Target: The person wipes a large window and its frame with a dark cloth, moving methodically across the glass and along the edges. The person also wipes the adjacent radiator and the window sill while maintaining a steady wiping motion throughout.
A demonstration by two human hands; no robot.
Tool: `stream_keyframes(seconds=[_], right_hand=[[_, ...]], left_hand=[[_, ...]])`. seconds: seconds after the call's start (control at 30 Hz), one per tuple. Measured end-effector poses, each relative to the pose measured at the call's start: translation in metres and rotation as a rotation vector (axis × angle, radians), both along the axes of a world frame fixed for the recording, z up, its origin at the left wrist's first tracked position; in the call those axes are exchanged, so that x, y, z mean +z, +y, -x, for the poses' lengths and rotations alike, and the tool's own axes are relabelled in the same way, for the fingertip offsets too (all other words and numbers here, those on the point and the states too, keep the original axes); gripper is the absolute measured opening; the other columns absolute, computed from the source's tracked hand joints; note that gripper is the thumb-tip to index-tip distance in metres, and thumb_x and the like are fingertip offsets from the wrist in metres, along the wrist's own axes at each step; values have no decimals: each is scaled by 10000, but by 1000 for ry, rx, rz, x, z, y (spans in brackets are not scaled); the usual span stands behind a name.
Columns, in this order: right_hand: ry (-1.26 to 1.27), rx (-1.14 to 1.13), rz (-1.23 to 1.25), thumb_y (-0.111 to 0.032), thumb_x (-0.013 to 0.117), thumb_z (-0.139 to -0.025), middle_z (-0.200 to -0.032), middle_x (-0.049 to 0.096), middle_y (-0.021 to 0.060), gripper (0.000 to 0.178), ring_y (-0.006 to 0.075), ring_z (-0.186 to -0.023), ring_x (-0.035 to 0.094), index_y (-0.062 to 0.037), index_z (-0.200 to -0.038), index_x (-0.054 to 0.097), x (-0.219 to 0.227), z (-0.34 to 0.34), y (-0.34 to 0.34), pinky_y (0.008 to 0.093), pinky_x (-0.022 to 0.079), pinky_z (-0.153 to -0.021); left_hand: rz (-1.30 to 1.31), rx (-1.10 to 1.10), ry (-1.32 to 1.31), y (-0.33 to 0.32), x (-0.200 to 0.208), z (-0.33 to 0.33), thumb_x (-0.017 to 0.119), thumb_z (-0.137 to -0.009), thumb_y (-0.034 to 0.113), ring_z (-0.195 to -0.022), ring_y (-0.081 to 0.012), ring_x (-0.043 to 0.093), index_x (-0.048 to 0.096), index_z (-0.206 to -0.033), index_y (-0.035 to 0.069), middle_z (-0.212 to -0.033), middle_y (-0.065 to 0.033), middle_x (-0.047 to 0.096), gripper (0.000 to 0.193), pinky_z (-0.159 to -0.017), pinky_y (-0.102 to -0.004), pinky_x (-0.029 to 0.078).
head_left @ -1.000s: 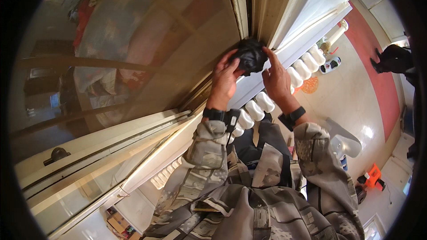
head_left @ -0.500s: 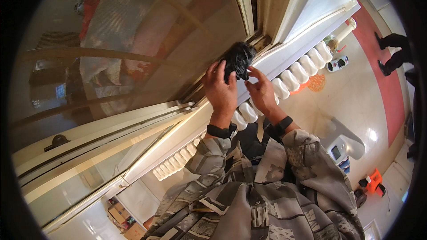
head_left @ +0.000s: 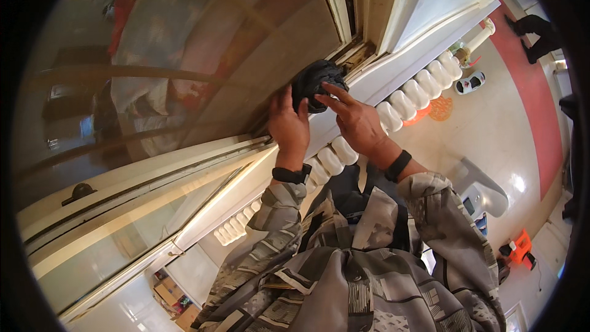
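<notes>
A black, crumpled bundle that looks like a plastic bag point(head_left: 318, 80) rests at the window ledge, up against the glass. My left hand point(head_left: 289, 122) holds it from the left and below, fingers curled along its side and thumb at its lower edge. On its right side, the fingers of my right hand point(head_left: 362, 124) press into the folds, with the index finger reaching over the top. What lies inside the bundle is hidden. Both wrists carry black bands, and patterned grey sleeves cover my forearms.
Large window glass point(head_left: 203, 43) with reflections fills the left. Beneath the pale sill point(head_left: 362, 89) runs a white ribbed radiator point(head_left: 402, 106). On the floor lie patterned slippers point(head_left: 469, 83) and an orange object point(head_left: 521, 246). Another person's dark-clad legs point(head_left: 536, 35) stand at the far right.
The black bundle has shifted slightly left and looks rounder and more compact. My right hand has moved over its upper side, and my left hand has slid a little left and down.
</notes>
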State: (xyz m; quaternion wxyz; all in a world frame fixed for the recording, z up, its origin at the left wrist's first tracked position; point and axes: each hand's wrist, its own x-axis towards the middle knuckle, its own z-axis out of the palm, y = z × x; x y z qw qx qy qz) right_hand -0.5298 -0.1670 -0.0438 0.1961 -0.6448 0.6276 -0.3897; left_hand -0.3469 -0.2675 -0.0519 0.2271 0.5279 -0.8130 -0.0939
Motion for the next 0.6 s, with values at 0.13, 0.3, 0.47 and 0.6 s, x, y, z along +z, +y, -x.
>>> stream_keyframes(seconds=[0.13,0.3,0.47,0.6], right_hand=[[71,-29,-128,20,586,-948,-1662,580,63,639,360,-1122,776,-229,-1533,650,1,5,-28,473,641,-896],[66,-228,-240,61,560,-935,-1531,673,137,716,422,-1172,748,-178,-1610,550,-2,36,-35,497,633,-931],[95,25,-103,97,608,-854,-1559,654,164,811,440,-1228,715,-174,-1617,561,-10,37,-41,514,613,-1006],[20,18,-204,-14,651,-919,-1386,751,190,609,431,-1150,750,-97,-1522,650,-24,8,-48,498,618,-968]], left_hand=[[46,-118,-32,14,4,17,832,-942,196,-1219,-431,667,699,-1477,121,-1432,-178,684,556,-1083,-528,541],[-47,-106,-17,6,-6,10,779,-959,105,-1242,-439,689,709,-1430,75,-1397,-194,698,477,-1038,-510,567],[-88,-39,61,3,-10,-18,690,-971,2,-1095,-456,729,746,-1323,22,-1243,-215,739,357,-938,-508,603],[-25,42,12,10,1,-28,688,-972,1,-1192,-450,691,745,-1344,38,-1312,-213,714,378,-1009,-517,570]])
